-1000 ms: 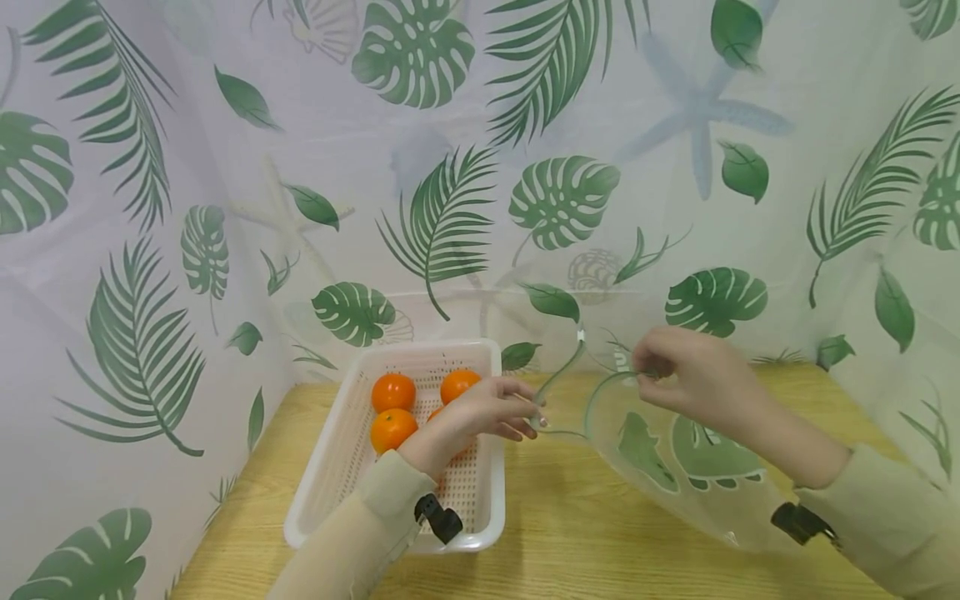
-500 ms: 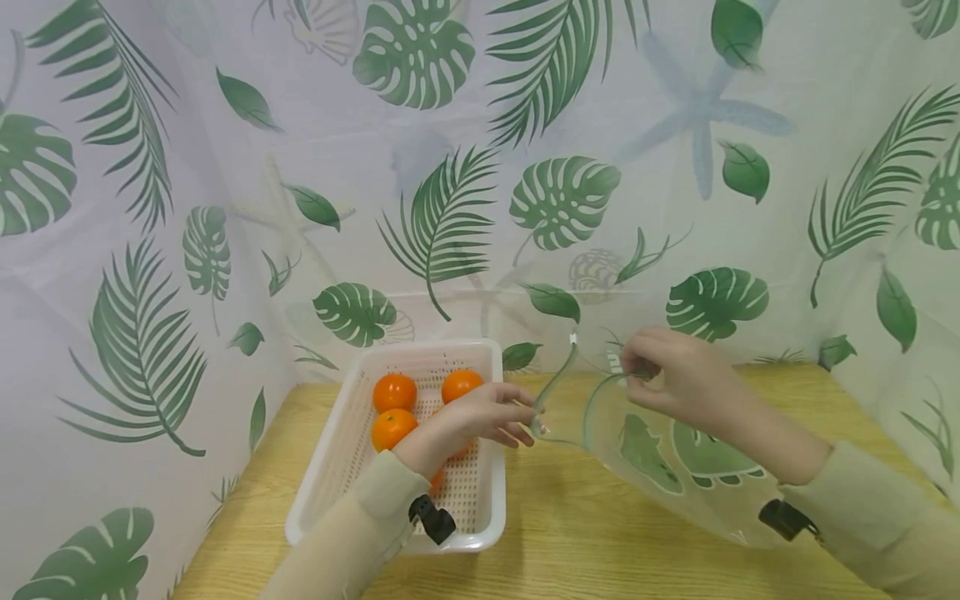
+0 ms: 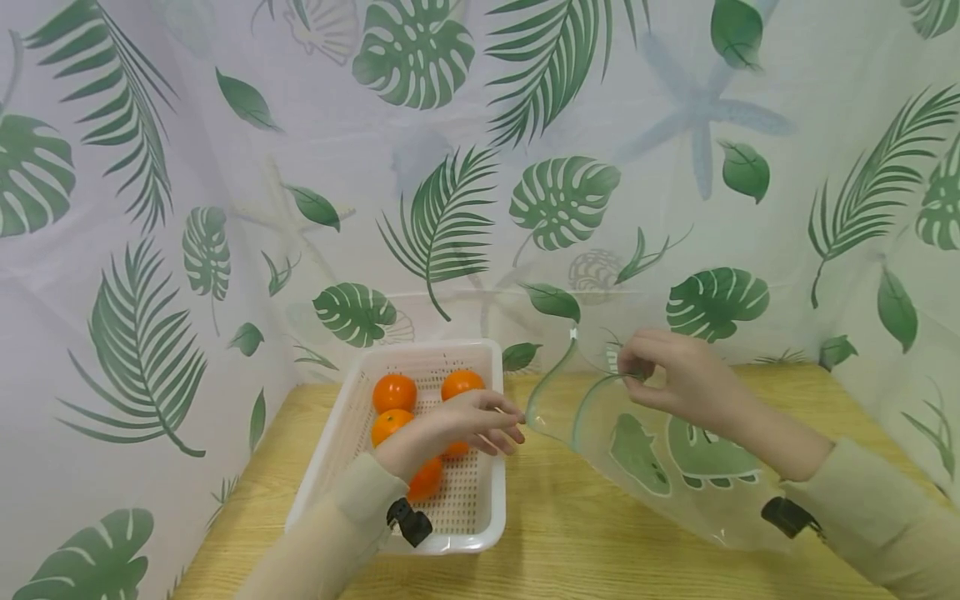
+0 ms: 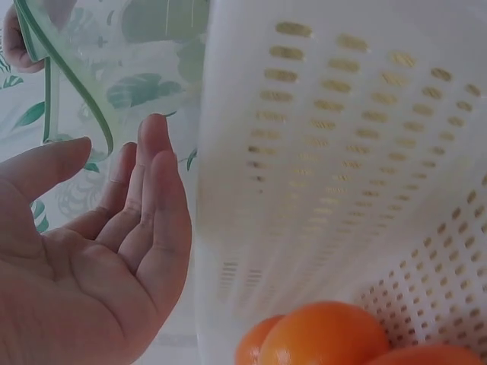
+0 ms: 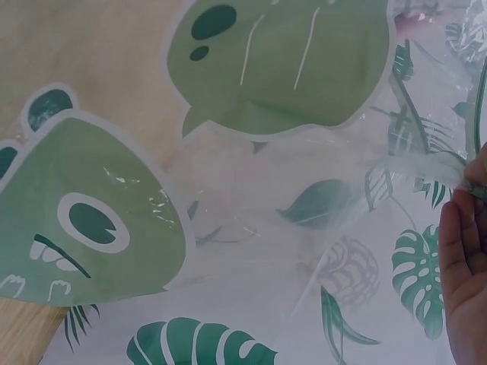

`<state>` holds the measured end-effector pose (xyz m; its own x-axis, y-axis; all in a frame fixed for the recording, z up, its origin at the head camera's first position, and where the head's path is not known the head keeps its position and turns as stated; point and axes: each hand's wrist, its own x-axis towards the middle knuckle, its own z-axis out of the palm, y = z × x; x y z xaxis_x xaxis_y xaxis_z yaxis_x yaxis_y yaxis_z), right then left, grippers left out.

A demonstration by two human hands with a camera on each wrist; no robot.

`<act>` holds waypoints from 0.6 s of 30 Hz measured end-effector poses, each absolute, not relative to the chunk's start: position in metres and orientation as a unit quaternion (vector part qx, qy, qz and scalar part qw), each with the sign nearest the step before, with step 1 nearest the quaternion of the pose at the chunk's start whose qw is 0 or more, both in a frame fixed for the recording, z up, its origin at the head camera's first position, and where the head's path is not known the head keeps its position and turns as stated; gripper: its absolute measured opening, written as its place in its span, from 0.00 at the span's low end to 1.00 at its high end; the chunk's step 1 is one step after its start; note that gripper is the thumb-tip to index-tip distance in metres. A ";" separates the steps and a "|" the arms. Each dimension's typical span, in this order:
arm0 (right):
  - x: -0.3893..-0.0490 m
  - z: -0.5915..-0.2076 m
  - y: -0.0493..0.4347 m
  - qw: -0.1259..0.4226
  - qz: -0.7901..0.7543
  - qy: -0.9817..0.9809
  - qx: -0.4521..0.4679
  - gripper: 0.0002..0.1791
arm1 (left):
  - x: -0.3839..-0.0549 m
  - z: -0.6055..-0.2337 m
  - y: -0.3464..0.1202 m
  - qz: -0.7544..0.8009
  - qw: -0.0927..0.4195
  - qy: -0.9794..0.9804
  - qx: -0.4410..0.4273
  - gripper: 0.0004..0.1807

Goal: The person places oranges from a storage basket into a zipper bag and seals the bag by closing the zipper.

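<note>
In the head view, your right hand (image 3: 675,371) pinches the rim of a clear plastic bag (image 3: 641,454), which spreads across the right side of the wooden tabletop (image 3: 570,554), its green-edged mouth facing left. Your left hand (image 3: 468,421) grasps nothing; its fingers are relaxed, with the fingertips right at the left edge of that mouth, and you cannot tell here whether they touch it. Beneath your left forearm, to the left of the bag, stands a white perforated basket (image 3: 492,500) with several orange fruits (image 3: 394,392) in it. Behind everything hangs a leaf-printed sheet (image 3: 450,125). In the left wrist view, your left palm shows, fingers extended and released, beside the basket's wall, with the bag's green edge close to your thumb. In the right wrist view, your right fingers and thumb meet on gathered plastic, and green cartoon figures (image 5: 95,213) show on the bag.
</note>
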<state>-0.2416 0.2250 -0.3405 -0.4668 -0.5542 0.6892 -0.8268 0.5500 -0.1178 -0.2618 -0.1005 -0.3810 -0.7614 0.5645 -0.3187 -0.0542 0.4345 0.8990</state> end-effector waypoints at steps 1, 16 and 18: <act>-0.242 -0.340 0.226 0.301 0.226 -0.826 0.419 0.21 | -0.261 -0.381 -0.103 0.504 0.305 0.792 0.161 0.19; -0.249 -0.333 0.235 0.289 0.231 -0.809 0.456 0.25 | -0.254 -0.372 -0.134 0.461 0.274 0.833 0.137 0.19; -0.249 -0.332 0.235 0.284 0.233 -0.810 0.457 0.25 | -0.254 -0.370 -0.137 0.463 0.270 0.834 0.133 0.19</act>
